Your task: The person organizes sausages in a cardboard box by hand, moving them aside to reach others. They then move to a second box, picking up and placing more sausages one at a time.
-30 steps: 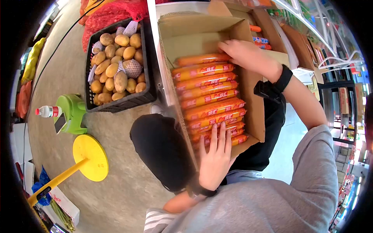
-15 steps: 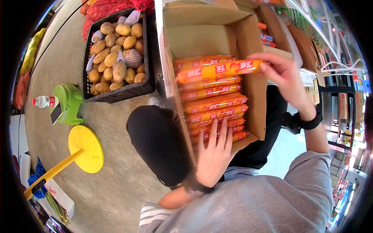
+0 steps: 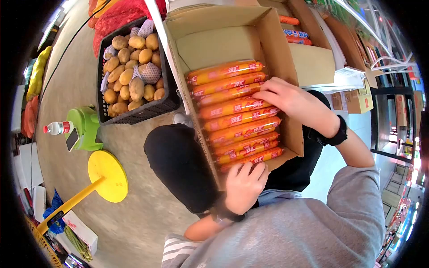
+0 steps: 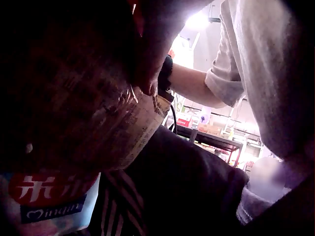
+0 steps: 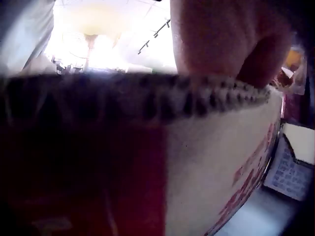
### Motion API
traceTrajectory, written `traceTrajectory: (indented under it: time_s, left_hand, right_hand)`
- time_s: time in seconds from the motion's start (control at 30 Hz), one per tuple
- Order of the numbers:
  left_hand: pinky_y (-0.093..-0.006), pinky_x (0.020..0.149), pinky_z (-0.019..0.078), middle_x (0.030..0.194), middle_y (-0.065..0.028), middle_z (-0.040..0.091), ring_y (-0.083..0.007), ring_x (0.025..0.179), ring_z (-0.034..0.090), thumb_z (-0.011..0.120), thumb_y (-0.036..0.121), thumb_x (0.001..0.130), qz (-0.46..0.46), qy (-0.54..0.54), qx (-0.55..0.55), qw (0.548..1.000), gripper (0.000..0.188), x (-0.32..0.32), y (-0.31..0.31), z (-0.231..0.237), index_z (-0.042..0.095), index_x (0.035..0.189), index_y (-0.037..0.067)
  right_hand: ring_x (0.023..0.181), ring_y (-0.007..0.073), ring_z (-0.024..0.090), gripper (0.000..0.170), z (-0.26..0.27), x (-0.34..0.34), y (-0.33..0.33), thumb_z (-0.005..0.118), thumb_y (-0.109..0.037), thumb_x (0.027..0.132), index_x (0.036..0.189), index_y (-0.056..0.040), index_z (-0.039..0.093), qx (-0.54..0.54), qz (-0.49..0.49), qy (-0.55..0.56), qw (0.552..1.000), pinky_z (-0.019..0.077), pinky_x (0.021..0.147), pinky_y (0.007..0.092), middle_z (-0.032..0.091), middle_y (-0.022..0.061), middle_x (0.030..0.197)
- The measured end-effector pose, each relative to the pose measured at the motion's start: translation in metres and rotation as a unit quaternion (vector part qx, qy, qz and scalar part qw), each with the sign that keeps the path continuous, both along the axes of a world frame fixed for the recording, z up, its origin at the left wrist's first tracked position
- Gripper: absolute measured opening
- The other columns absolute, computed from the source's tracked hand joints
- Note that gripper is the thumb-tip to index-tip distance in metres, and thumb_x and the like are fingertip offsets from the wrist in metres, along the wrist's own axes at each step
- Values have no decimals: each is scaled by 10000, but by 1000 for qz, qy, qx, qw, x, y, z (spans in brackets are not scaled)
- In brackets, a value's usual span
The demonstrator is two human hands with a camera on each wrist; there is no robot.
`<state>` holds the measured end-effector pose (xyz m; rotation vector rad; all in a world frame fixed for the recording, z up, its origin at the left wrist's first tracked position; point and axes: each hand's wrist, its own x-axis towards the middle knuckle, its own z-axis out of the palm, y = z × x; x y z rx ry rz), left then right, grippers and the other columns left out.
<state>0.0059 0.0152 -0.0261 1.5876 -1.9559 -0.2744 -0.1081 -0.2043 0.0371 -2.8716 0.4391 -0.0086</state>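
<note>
Head view, hands [image 3: 290, 103] at wrapped sausages [image 3: 243, 119], cardboard box [image 3: 219, 44]

Grey short-sleeved shirt [image 3: 290, 228], white-striped left sleeve [image 3: 175, 251], black trousers [image 3: 176, 163], black wristbands [image 3: 342, 130].

The sausages [image 3: 243, 130] gleam in slick, glossy plastic film, while the cardboard box [image 3: 219, 47] around them is matt, its corrugated rim rough. Dull-skinned potatoes [image 3: 137, 89] fill a hard plastic crate [image 3: 167, 105]; the stool [image 3: 87, 134] is smooth plastic, the T-shirt [image 3: 308, 223] soft, matt cloth.
</note>
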Motion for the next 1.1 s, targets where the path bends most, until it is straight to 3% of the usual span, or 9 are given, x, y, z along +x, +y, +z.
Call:
traceTrajectory:
  time_s: [0.17, 0.23, 0.37, 0.43, 0.57, 0.67, 0.83, 1.1]
  left_hand:
    - [-289, 727, 420, 947, 54, 666, -119, 776, 591, 716, 213, 738, 24, -31, -49, 998, 167, 2, -1, 11, 706, 890, 146]
    - [-275, 708, 405, 937, 77, 673, -106, 771, 591, 732, 232, 720, 57, -26, -71, 996, 177, 1, -3, 21, 721, 883, 163]
    - [-303, 750, 334, 940, 111, 688, -87, 771, 590, 763, 281, 680, 110, -47, -72, 990, 161, -2, -11, 37, 738, 830, 227]
    - [-317, 760, 307, 959, 115, 701, -94, 782, 583, 776, 302, 653, 108, -56, -75, 990, 186, -1, -14, 37, 744, 827, 245]
    - [-321, 757, 302, 968, 134, 700, -105, 751, 553, 784, 311, 621, 122, -69, -73, 987, 184, -2, -21, 42, 751, 791, 248]
    - [-323, 756, 299, 962, 144, 699, -102, 732, 533, 765, 303, 634, 151, -82, -78, 982, 155, -1, -32, 42, 752, 773, 235]
    - [-331, 785, 294, 931, 123, 697, -115, 760, 526, 705, 277, 686, 184, -111, -77, 974, 140, 5, -61, 50, 754, 792, 200]
    - [-350, 810, 316, 850, 105, 692, -137, 821, 540, 715, 241, 708, 242, -148, -98, 954, 81, 20, -103, 50, 750, 751, 181]
  right_hand:
    - [1038, 285, 566, 298, 5, -2, -4, 603, 1, 796, 1094, -16, 620, -30, -5, -75, 997, 484, 891, 348, 589, 103, 1062]
    - [1018, 271, 570, 244, 22, -12, 3, 609, -42, 798, 1041, -52, 634, -38, -57, -165, 984, 483, 872, 358, 600, 93, 1035]
    - [999, 301, 569, 226, 39, -49, 21, 657, -130, 808, 1029, -85, 678, -35, -98, -189, 976, 477, 868, 408, 616, 80, 1024]
    - [999, 311, 565, 256, 31, -67, 33, 684, -188, 790, 1028, -94, 696, -20, -111, -220, 969, 472, 874, 425, 621, 72, 1021]
    - [961, 304, 559, 231, 7, -77, 66, 689, -160, 755, 971, -88, 724, 14, -200, -300, 933, 477, 849, 411, 636, 69, 985]
    - [932, 267, 517, 258, -5, -69, 87, 734, -162, 719, 975, -138, 735, 25, -252, -317, 914, 445, 840, 379, 645, 18, 980]
    - [947, 256, 504, 325, -21, -56, 81, 731, -63, 652, 965, -148, 722, 55, -209, -360, 907, 437, 835, 345, 627, 1, 1018]
    - [1018, 284, 501, 319, -27, -47, 66, 698, -66, 709, 1020, -137, 705, 150, -150, -387, 897, 442, 894, 376, 607, 27, 1052]
